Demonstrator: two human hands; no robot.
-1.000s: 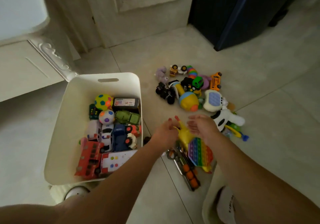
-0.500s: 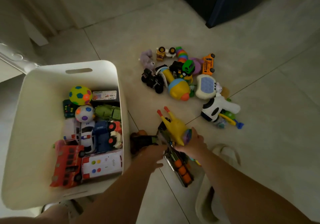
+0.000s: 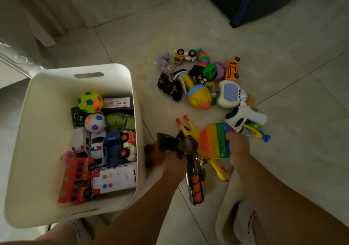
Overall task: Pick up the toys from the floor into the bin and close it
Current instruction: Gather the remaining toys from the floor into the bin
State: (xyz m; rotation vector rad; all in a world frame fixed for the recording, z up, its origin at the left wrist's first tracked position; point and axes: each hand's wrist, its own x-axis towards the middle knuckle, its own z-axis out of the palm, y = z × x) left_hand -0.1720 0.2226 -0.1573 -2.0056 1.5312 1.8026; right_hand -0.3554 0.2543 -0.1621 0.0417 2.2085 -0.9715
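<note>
Two toys in hand, just right of the open bin (image 3: 43,131)
Left hand (image 3: 174,162) is wrapped round the dart blaster (image 3: 196,186), right hand (image 3: 238,150) pinches the rainbow pop toy (image 3: 213,140) (rubber chicken (image 3: 190,131) underneath); loose pile (image 3: 200,95) lies farther off.

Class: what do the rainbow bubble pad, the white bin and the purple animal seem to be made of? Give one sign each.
Rainbow bubble pad: likely soft silicone, matte; rows of domed bubbles.
White bin: probably rigid moulded plastic, smooth; rounded corners, cut-out handle.
Purple animal: apparently plush fabric; fuzzy outline.
</note>
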